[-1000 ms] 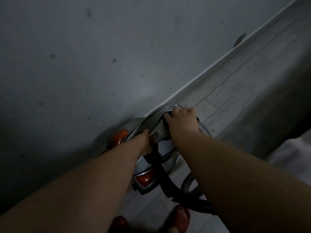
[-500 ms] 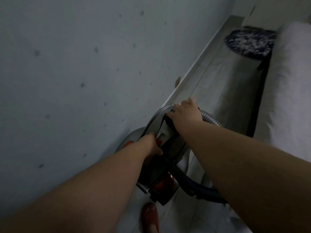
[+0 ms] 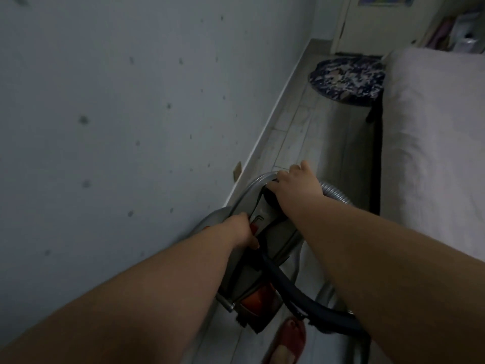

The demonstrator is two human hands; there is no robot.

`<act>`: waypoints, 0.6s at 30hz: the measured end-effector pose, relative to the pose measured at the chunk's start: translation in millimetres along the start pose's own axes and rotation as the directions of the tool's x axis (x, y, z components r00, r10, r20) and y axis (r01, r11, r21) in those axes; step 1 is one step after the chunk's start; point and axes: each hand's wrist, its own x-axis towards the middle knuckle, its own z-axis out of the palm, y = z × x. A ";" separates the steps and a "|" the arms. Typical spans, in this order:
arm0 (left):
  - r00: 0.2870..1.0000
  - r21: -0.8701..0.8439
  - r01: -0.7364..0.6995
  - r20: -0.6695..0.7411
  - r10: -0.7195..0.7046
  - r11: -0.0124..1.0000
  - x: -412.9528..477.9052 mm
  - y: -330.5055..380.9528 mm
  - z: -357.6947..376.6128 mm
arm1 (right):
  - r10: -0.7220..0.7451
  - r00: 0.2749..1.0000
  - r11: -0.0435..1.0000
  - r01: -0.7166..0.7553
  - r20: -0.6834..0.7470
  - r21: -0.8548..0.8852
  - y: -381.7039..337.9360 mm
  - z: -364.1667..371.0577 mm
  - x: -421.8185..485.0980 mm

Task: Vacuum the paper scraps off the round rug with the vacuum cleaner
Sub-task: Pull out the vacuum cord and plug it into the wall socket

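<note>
Vacuum cleaner [image 3: 273, 240], canister type, sits low centre, tilted. Looks like it's being carried, not running yet. Round rug [image 3: 346, 80] lies well ahead of the vac, far end of the floor strip, w/ pale paper scraps [image 3: 338, 81] all over it. So nothing cleaned as far as I can see: whole job left, approach first. Left hand [image 3: 240, 231] is curled tight round the vac's top edge by the red button. Right hand [image 3: 296, 185] is clamped over the vac's front end, fingers wrapped down, next to the ribbed hose [image 3: 334, 194]. Both forearms stretched fwd. Wall [image 3: 105, 127] left of the vac, bed [image 3: 433, 153] right of it.
</note>
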 end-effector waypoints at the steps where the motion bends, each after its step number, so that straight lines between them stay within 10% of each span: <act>1: 1.000 0.004 -0.004 0.003 0.004 1.000 14.7 11.5 -7.2 | 0.003 1.000 1.000 -0.003 0.001 0.003 14.0 4.4 13.1; 18: 0.998 -0.107 -0.021 0.049 0.026 0.994 355.8 199.8 -151.1 | -0.026 0.998 0.996 0.031 0.063 -0.082 267.4 78.1 333.3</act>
